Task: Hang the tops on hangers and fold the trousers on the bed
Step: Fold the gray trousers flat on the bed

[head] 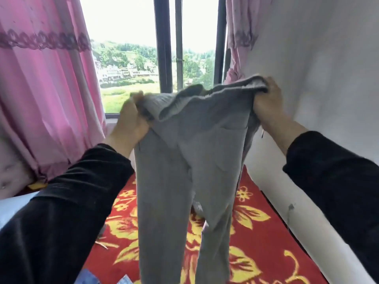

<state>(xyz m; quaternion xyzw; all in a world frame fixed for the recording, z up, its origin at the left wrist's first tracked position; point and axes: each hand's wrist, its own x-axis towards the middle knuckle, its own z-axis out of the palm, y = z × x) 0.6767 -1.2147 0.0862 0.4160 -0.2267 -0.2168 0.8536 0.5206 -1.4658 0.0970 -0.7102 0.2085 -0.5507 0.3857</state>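
A pair of grey trousers (190, 160) hangs upright in front of me, waistband at the top, both legs dropping past the bottom of the frame. My left hand (131, 119) grips the left end of the waistband. My right hand (266, 105) grips the right end, held a little higher. A patch pocket shows on the right hip. Under the trousers lies the bed (262, 242) with its red cover and yellow flowers.
Pink curtains (47, 89) hang at the left and by the window (164, 48) straight ahead. A white wall (317, 78) runs close along the bed's right side. Bits of blue denim (88, 277) lie at the bottom left. A pale pillow (12, 210) sits at the far left.
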